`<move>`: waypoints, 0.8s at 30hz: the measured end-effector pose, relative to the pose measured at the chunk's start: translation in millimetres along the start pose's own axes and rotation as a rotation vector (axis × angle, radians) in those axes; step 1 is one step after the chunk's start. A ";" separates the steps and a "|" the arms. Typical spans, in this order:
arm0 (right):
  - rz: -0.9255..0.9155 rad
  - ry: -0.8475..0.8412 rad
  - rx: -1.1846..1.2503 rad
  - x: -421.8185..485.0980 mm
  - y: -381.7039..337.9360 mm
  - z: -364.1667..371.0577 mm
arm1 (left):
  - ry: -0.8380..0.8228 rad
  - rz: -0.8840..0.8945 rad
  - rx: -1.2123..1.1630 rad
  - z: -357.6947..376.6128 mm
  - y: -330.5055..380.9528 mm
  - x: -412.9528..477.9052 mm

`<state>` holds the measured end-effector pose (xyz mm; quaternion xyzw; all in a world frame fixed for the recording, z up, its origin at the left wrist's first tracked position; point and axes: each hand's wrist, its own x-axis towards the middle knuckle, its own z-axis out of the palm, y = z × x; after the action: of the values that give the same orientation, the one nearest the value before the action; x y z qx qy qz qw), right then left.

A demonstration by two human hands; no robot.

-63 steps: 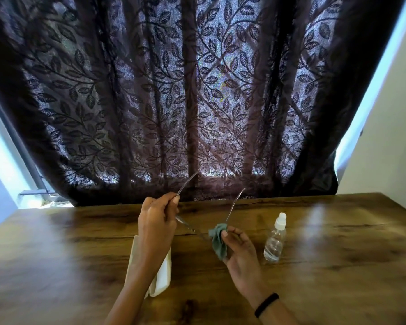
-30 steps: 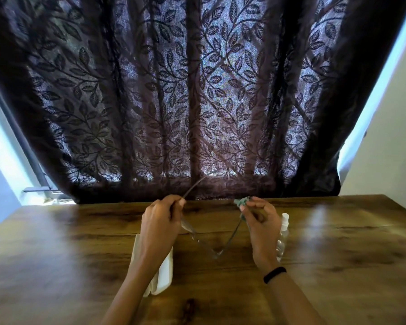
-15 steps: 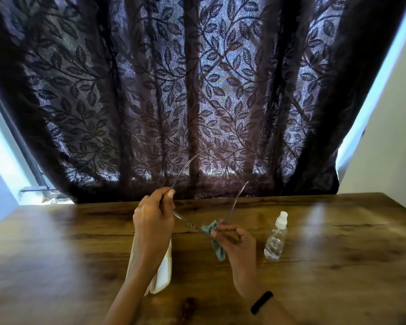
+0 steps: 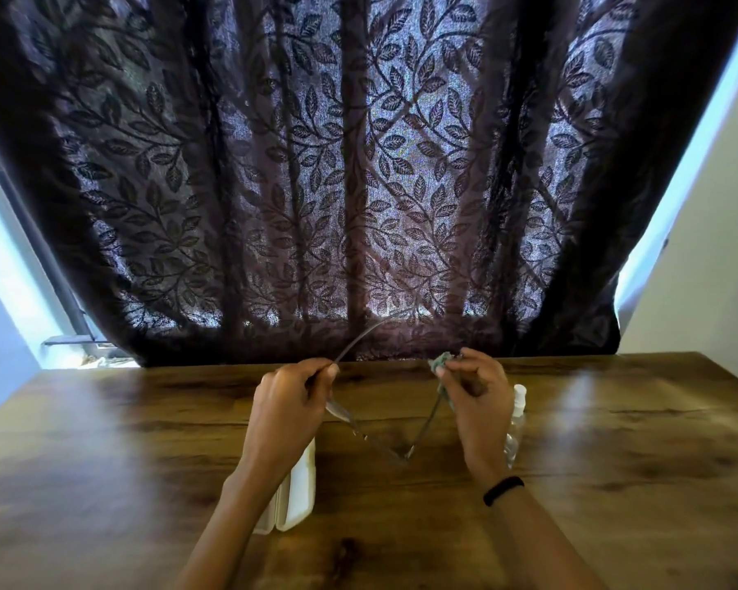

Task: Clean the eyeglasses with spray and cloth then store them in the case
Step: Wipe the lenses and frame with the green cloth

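Thin-framed eyeglasses hang above the wooden table, held between both hands. My left hand pinches the left end of the frame, with one temple arm rising up behind it. My right hand holds a small green cloth pinched around the far end of the other temple arm. A white glasses case lies open on the table under my left forearm. The clear spray bottle with a white cap stands just behind my right hand, partly hidden by it.
A dark leaf-patterned lace curtain hangs along the table's far edge. A pale wall stands at the right. Bright window strips show at both sides of the curtain.
My right hand has slid the cloth from the lens end up along the temple arm to its tip. The glasses have swung so their front points down and toward me. My left hand barely moved.
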<state>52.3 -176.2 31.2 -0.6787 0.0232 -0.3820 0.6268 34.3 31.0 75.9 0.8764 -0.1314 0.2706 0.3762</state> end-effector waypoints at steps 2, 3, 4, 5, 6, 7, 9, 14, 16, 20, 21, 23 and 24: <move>-0.059 0.019 -0.033 3.0 -1.7 0.0 | -0.015 -0.007 0.003 1.4 0.5 -0.6; -0.083 0.023 -0.047 3.7 -1.3 -0.2 | -0.021 -0.012 0.005 2.1 0.6 -0.5; -0.104 0.023 -0.060 3.7 -1.2 -0.3 | -0.024 -0.017 0.008 3.0 0.3 0.0; -0.122 0.024 -0.071 3.8 -0.5 -0.3 | -0.024 -0.021 0.012 3.8 -0.5 0.4; -0.139 0.024 -0.079 4.0 0.2 -0.3 | -0.020 -0.024 0.016 4.5 -1.4 1.0; -0.151 0.024 -0.072 4.1 0.4 -0.2 | -0.014 -0.023 0.022 5.1 -2.8 1.3; -0.139 0.033 -0.023 4.2 0.6 -0.2 | 0.000 -0.010 0.033 6.7 -5.4 1.3; -0.046 0.090 0.078 8.8 1.2 -2.9 | 0.049 -0.005 0.068 12.2 -17.5 -1.2; -0.031 0.082 0.063 10.4 3.7 -2.5 | 0.074 -0.018 0.071 14.6 -24.1 -3.1; 0.009 0.067 -0.036 15.2 19.1 0.2 | 0.123 -0.051 0.032 16.8 -29.9 -5.3; 0.023 0.051 -0.069 16.6 25.2 0.7 | 0.135 -0.053 0.017 17.1 -30.4 -5.6; 0.028 -0.010 -0.160 18.7 34.5 2.2 | 0.161 -0.055 -0.021 17.5 -31.3 -6.2; 0.027 -0.046 -0.214 19.3 37.6 2.9 | 0.170 -0.054 -0.039 18.0 -32.1 -6.7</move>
<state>84.4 -191.6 8.3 -0.7500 0.0584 -0.3533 0.5561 49.5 39.9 42.9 0.8458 -0.0806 0.3313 0.4103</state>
